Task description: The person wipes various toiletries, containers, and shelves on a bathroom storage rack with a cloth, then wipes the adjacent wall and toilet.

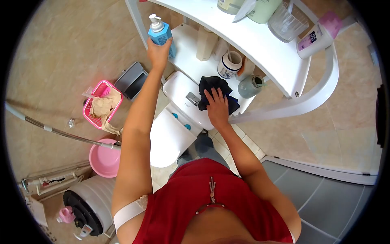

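My left hand (158, 53) is closed around a light blue bottle (161, 33) with a white pump top, at the left end of the lower white shelf (185, 44). Whether the bottle's base touches the shelf I cannot tell. Bunched near the shelf's front edge, beside the toilet tank, lies a black cloth (209, 83). My right hand (218, 106) rests on that cloth, its fingers stretched out and slightly apart. Close behind the cloth stand a patterned white jar (228, 67) and a grey-green glass jar (248, 87).
Above the lower shelf is a curved white upper shelf (227, 24), bearing a clear cup (287, 22) and a white bottle with pink cap (319, 36). Below are the toilet lid (168, 138), a pink basket (91, 116), a grey bin (129, 81) and a pink basin (97, 162).
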A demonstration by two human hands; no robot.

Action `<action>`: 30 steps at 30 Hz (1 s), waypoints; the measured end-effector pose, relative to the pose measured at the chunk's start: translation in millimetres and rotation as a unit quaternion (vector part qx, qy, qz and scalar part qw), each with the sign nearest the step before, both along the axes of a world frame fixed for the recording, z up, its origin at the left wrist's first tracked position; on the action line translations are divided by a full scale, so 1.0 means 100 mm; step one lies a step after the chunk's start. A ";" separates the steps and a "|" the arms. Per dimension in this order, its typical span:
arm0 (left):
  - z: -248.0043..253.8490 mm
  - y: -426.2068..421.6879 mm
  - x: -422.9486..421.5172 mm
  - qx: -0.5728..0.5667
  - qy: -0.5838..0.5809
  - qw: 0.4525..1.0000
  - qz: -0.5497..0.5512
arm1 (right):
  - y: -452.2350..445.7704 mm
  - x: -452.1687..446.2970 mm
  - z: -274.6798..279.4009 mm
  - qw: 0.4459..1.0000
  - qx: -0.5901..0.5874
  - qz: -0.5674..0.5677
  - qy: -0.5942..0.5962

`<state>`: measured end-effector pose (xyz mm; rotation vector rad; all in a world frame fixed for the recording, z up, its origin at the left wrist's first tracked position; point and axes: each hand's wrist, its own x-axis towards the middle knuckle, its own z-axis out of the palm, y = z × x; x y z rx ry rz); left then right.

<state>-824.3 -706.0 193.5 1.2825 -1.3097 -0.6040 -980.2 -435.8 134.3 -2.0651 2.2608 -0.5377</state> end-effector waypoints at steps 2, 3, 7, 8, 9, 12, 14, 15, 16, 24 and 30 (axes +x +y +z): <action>-0.03 -0.19 -0.08 0.000 -0.032 0.999 0.024 | 0.00 -0.02 0.01 1.000 0.013 0.007 -0.004; -0.01 -0.26 -0.12 -0.029 -0.038 0.999 0.022 | 0.00 -0.03 0.01 1.000 0.017 0.008 -0.006; -0.05 -0.49 -0.19 -0.041 -0.058 0.997 -0.008 | -0.01 -0.03 0.01 1.000 0.014 0.009 -0.008; -0.08 -0.55 -0.20 -0.056 -0.057 0.997 -0.016 | -0.01 -0.03 0.00 1.000 0.012 0.007 -0.007; -0.08 -0.56 -0.20 -0.071 -0.056 0.996 -0.025 | -0.02 -0.02 -0.02 1.000 0.011 0.005 -0.005; -0.06 -0.60 -0.19 -0.010 -0.032 0.998 -0.058 | -0.02 -0.02 -0.02 1.000 0.006 0.002 -0.006; -0.19 -0.53 -0.24 -0.120 -0.064 0.991 0.014 | -0.03 -0.03 -0.02 1.000 0.006 0.002 -0.002; -0.25 -0.47 -0.28 -0.174 -0.080 0.980 0.051 | -0.03 -0.02 -0.02 1.000 0.008 0.002 -0.002; -0.27 -0.32 -0.32 -0.179 -0.103 0.977 0.048 | -0.03 -0.02 -0.02 1.000 0.010 0.002 -0.001; -0.23 0.40 -1.27 -0.124 -0.012 0.983 -0.135 | -0.08 -0.03 0.00 1.000 0.010 0.014 0.018; -0.13 0.44 -1.11 0.002 0.040 0.988 -0.151 | -0.24 0.00 -0.05 1.000 -0.006 0.018 -0.011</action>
